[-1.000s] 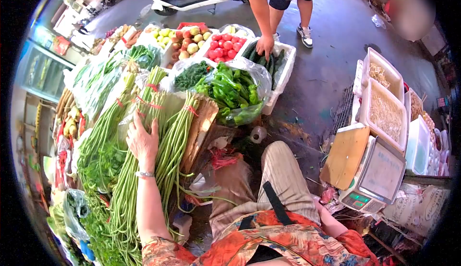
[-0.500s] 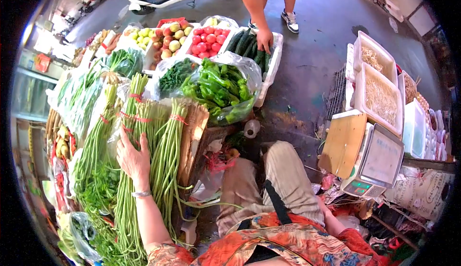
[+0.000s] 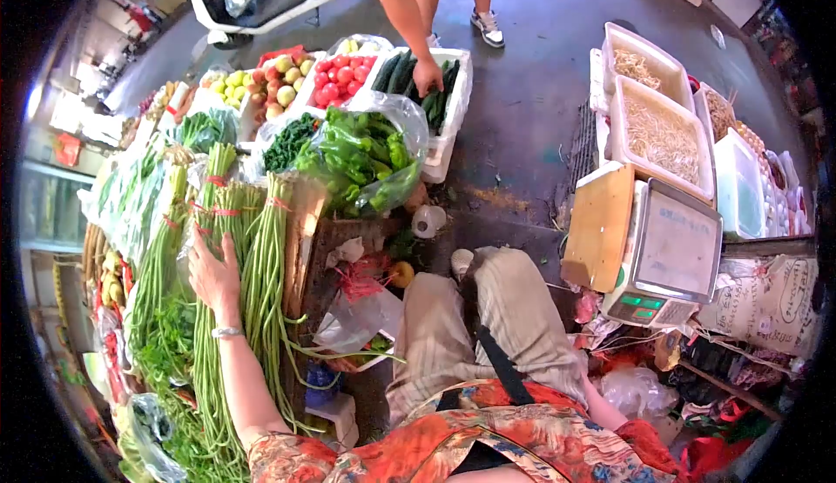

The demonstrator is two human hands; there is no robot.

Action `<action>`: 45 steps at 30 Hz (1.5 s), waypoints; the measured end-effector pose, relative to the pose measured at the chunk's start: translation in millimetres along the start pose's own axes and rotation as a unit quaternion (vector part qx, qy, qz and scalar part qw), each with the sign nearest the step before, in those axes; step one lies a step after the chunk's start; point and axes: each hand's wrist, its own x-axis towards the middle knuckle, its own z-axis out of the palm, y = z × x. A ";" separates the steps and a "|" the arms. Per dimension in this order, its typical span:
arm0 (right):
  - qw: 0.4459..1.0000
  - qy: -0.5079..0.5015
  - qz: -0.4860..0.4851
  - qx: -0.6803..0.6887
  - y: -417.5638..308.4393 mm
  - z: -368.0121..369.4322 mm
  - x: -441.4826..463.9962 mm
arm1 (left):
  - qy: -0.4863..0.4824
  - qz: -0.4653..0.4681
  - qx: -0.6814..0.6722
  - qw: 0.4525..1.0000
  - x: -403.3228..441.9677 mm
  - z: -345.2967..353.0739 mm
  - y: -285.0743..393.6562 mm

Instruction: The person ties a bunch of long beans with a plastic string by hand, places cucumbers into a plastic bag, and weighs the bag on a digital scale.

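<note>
My left hand (image 3: 214,279) lies on bundled yardlong beans (image 3: 261,261), its fingers spread and not wrapped round them. Red ties (image 3: 228,213) bind the bundles near their upper ends. More long beans (image 3: 161,261) and leafy greens (image 3: 164,339) lie just left of the hand. On the right my forearm (image 3: 605,406) runs down beside my thigh; the right hand itself is hidden behind the leg. Beyond the beans, a plastic bag of green peppers (image 3: 355,156) stands open. Another person's hand (image 3: 427,75) reaches into a white foam box of cucumbers (image 3: 401,74).
Tomatoes (image 3: 335,81) and apples (image 3: 283,82) fill boxes at the back of the stall. To the right are a digital scale (image 3: 675,239), a wooden board (image 3: 599,226) and tubs of bean sprouts (image 3: 657,139). A parked scooter (image 3: 270,13) stands farther off.
The view has shifted, so the stall sits farther left and more of the floor by my legs shows. My left hand stays on the beans; the other person's hand is still at the cucumbers.
</note>
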 end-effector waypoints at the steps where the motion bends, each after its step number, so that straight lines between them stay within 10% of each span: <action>1: 1.000 0.001 -0.006 0.001 2.5 -1.1 1.3 | -0.013 -0.006 0.011 1.000 0.5 -0.6 -0.1; 9: 0.999 0.009 -0.051 0.004 19.2 -10.6 14.1 | -0.115 -0.063 -0.041 0.990 3.0 -27.0 4.8; 13: 0.997 0.014 -0.071 0.004 21.2 -12.6 16.6 | 0.090 0.152 -0.130 0.976 -26.3 -80.6 55.8; 17: 0.996 0.023 -0.086 -0.002 27.0 -15.6 18.7 | -0.188 0.279 -0.555 0.761 -87.2 -214.0 137.0; 19: 0.995 0.030 -0.093 -0.007 32.1 -17.7 20.1 | -0.397 0.197 -0.755 0.483 -122.2 -267.2 145.5; 23: 0.993 0.039 -0.108 -0.020 39.8 -18.8 19.7 | -0.256 0.547 -0.783 0.146 -143.4 -305.1 173.8; 26: 0.992 0.050 -0.116 -0.023 43.2 -17.2 21.6 | -0.212 0.557 -0.802 0.037 -172.7 -336.4 188.3; 45: 0.982 0.114 -0.151 0.016 45.0 -21.4 24.7 | -0.177 0.512 -0.840 -0.018 -239.0 -353.5 197.0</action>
